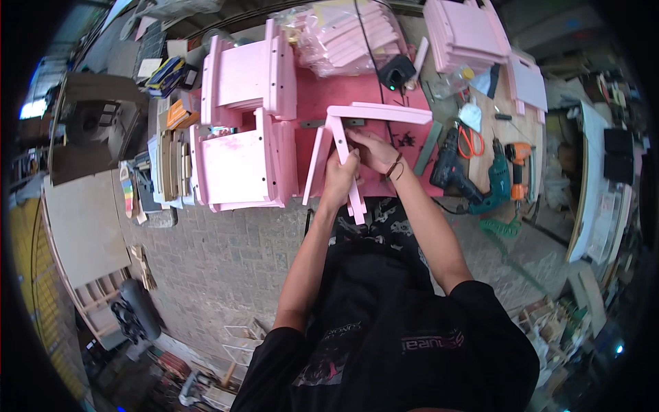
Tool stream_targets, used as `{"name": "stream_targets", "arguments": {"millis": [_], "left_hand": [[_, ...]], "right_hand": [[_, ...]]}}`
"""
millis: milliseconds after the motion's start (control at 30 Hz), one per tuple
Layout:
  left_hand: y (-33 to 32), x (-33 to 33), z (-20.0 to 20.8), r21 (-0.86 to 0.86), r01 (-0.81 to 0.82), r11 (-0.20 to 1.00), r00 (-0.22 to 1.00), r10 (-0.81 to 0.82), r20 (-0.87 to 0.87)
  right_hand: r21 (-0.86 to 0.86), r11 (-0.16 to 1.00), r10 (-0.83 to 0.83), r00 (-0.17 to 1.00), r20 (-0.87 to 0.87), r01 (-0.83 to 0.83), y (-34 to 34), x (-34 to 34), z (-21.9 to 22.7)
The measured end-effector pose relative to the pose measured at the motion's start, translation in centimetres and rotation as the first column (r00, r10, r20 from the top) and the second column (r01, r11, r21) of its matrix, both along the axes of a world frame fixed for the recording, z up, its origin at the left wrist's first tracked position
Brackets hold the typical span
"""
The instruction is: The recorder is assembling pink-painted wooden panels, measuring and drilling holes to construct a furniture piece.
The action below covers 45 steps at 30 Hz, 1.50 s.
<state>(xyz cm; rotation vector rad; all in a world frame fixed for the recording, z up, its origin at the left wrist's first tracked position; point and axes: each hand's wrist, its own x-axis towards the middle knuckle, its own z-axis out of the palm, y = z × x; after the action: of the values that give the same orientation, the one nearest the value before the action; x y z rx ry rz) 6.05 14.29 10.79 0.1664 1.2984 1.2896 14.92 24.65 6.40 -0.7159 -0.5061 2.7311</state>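
A pink wooden piece of joined bars [381, 113] stands tilted over the near edge of the pink work surface [329, 86]. My left hand [341, 177] is closed around its upright bar, below the corner joint. Just to the right of that bar, my right hand [375, 151] is bent inward with its fingers together. The bar partly hides those fingertips, so what they hold cannot be made out. Small dark screws [406, 140] lie loose on the surface beside my right wrist. A grey-green strip [428, 147] lies further right.
Stacked pink panels [237, 161] stand at the left, with more pink parts [470, 31] at the far right. A dark drill [449, 161], a green drill [498, 180], an orange-and-black tool [518, 168] and orange-handled scissors [471, 141] lie to the right. A black charger [397, 72] sits beyond my hands.
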Motion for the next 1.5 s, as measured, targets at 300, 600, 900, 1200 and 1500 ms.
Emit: {"name": "stream_targets", "arguments": {"millis": [300,600,900,1200,1500], "left_hand": [[0.1,0.5,-0.3,0.06,-0.034,0.998,0.999,0.033,0.021],[0.3,0.7,0.4,0.063,-0.029,0.998,0.999,0.027,0.042],[0.1,0.6,0.5,0.028,-0.024,0.999,0.998,0.025,-0.049],[0.4,0.5,-1.2,0.176,0.05,0.983,0.946,0.01,-0.324],[0.2,0.7,-2.2,0.26,0.049,0.964,0.959,0.027,-0.281]], "right_hand": [[-0.269,0.96,0.067,0.996,-0.067,-0.083,-2.0,-0.2,-4.7],[-0.175,0.984,0.008,0.988,-0.153,-0.035,-1.8,0.3,-5.4],[0.432,0.883,-0.018,0.905,0.425,-0.185,-1.1,0.9,6.0],[0.559,0.308,-0.668,0.243,0.703,-0.77,-4.7,-4.5,9.7],[0.682,0.365,-0.692,0.306,0.654,-0.634,-4.5,-4.8,9.0]]}}
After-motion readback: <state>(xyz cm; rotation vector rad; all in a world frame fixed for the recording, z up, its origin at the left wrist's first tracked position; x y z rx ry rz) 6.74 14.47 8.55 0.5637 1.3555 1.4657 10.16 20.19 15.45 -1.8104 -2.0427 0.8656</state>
